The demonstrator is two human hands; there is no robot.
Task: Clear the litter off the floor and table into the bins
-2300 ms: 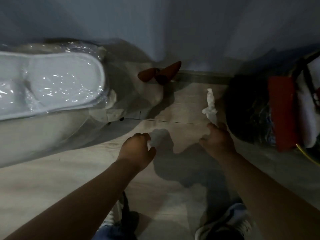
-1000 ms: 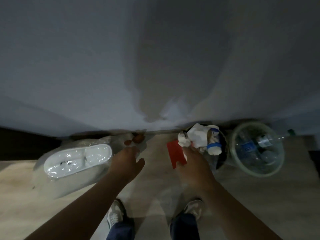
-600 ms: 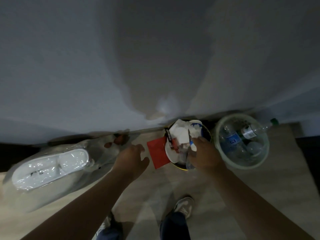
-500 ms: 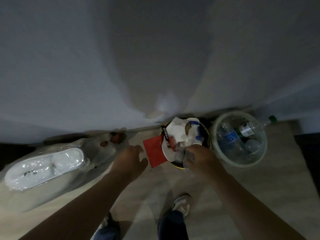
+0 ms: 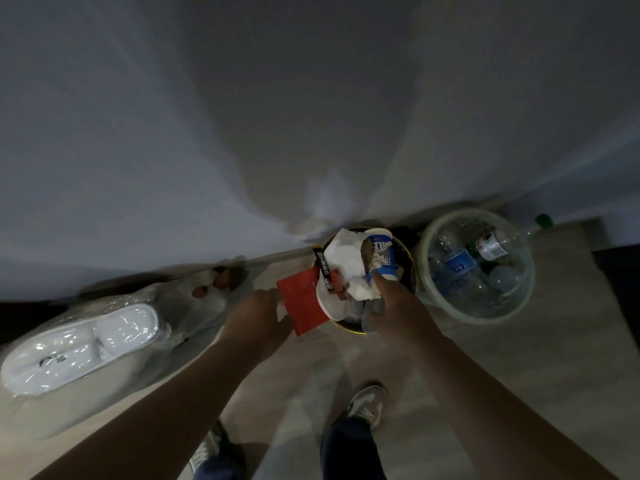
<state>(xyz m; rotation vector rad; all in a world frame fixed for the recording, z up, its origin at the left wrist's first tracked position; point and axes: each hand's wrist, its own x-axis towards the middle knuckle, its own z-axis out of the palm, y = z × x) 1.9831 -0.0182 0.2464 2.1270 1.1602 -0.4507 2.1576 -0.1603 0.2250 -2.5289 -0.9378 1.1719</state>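
Over dark bin, right hand at tissue wad, grip unclear; left hand relaxed; cup mouth wallward.

Two bins are set side by side on the floor, against the wall. The left bin is heaped full: a cup at the back, tissue beside it, a plate at the near left, a packet hung over the left rim. Bottles are held in the right bin. A wrapped bundle is laid well to the left. The right hand is seen over the left bin's near rim, the left hand just left of the packet.
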